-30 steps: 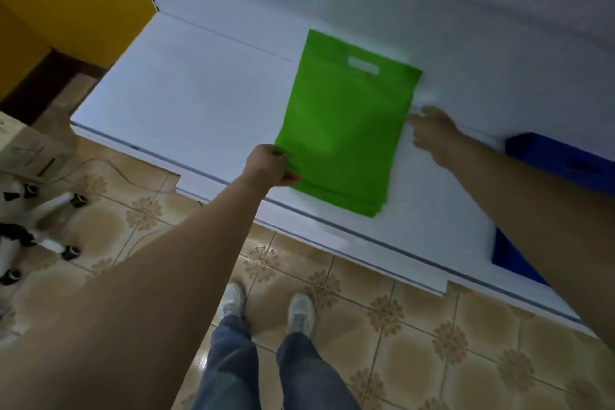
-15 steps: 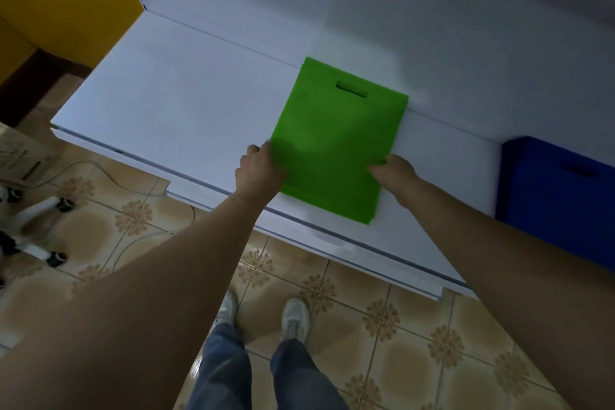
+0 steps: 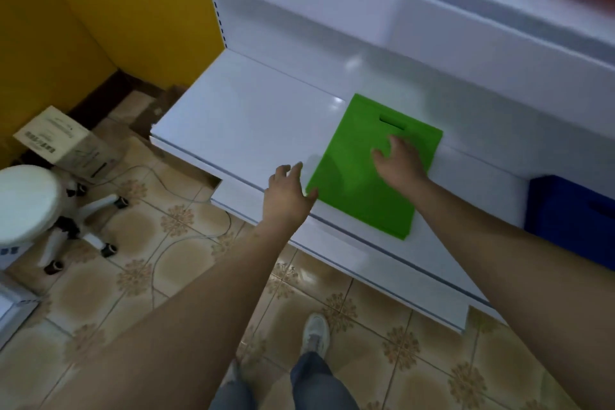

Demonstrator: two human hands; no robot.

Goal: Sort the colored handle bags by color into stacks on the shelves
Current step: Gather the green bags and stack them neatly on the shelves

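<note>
A stack of green handle bags lies flat on the white shelf, its handle cut-out toward the back. My right hand lies over the stack's upper right part with its fingers spread. My left hand hovers at the stack's near left corner, fingers relaxed and holding nothing. A stack of blue handle bags sits on the same shelf at the far right, partly cut off by the frame edge.
A yellow wall stands at the left. On the tiled floor are a white wheeled stool, a cardboard box and a cable. Another white shelf runs above, with something red blurred at the top right.
Both hands have let go of the green stack's near corners. The right hand moved up onto the stack; the left opened beside it. The view pulled back and swung left.
</note>
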